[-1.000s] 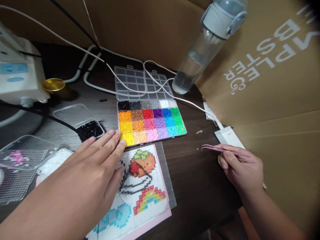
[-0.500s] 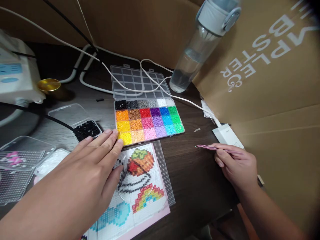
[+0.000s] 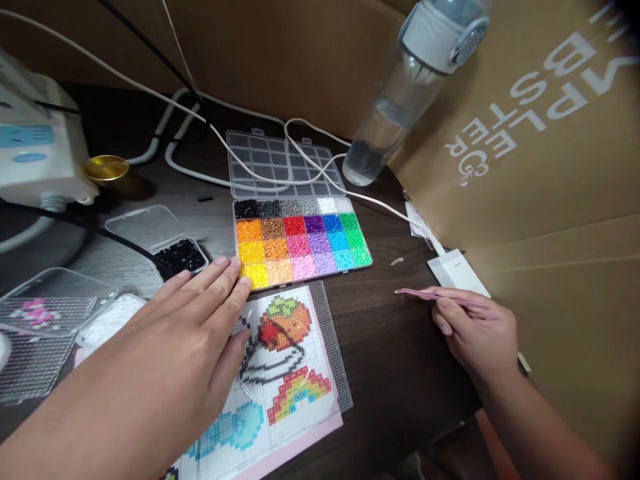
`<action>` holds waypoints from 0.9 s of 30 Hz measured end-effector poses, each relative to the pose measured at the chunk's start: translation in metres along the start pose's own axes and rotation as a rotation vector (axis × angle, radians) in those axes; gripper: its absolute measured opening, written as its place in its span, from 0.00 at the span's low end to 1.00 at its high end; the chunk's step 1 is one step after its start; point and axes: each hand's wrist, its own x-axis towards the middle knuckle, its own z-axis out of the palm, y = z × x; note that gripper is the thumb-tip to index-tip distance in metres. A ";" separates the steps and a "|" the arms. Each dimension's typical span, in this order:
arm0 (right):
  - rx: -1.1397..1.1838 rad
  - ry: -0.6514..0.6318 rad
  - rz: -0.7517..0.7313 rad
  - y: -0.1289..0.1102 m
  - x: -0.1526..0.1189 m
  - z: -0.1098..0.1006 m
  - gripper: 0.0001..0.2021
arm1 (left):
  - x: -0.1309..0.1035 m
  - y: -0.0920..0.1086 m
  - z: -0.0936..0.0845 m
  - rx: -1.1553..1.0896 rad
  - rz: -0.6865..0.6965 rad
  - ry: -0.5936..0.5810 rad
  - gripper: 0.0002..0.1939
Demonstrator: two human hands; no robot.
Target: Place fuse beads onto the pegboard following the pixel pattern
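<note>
My right hand (image 3: 477, 333) pinches pink tweezers (image 3: 440, 297), whose tip points left and carries a tiny green bead (image 3: 397, 291). My left hand (image 3: 200, 327) lies flat with its fingers stretched out, fingertips at the lower left corner of the bead box (image 3: 303, 241). That box is open and its compartments hold small beads sorted by colour. Below it lies a printed pattern sheet (image 3: 300, 443) over a clear pegboard (image 3: 327, 333). An orange fruit picture, a rainbow and a blue figure show on the sheet, and black beads (image 3: 277, 367) form outlines on it. My left hand covers part of the sheet.
A tall water bottle (image 3: 390, 110) stands behind the box. White cables (image 3: 320, 170) cross the box's lid. A white adapter (image 3: 457, 273) lies by the cardboard wall (image 3: 565, 220). Small cases of black beads (image 3: 180, 257) and white beads (image 3: 110, 323) sit left, near a gold cup (image 3: 107, 170).
The whole view has shifted slightly, so things appear a little further right. Both hands keep the same pose, and the tweezers stay in my right hand with the green bead at their tip.
</note>
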 end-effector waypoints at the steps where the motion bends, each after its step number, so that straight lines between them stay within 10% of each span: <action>1: 0.037 0.017 -0.006 -0.003 0.003 0.002 0.04 | 0.000 0.001 0.000 0.012 0.004 0.005 0.28; 9: 0.028 0.103 -0.265 -0.051 0.036 0.042 0.04 | 0.004 0.004 -0.003 0.073 0.027 0.069 0.27; 16: 0.023 0.112 -0.270 -0.045 0.037 0.063 0.05 | 0.011 0.005 -0.012 0.105 0.049 0.044 0.27; 27: 0.452 -0.298 0.293 -0.045 0.046 0.064 0.06 | 0.016 0.015 -0.027 0.051 -0.027 -0.158 0.28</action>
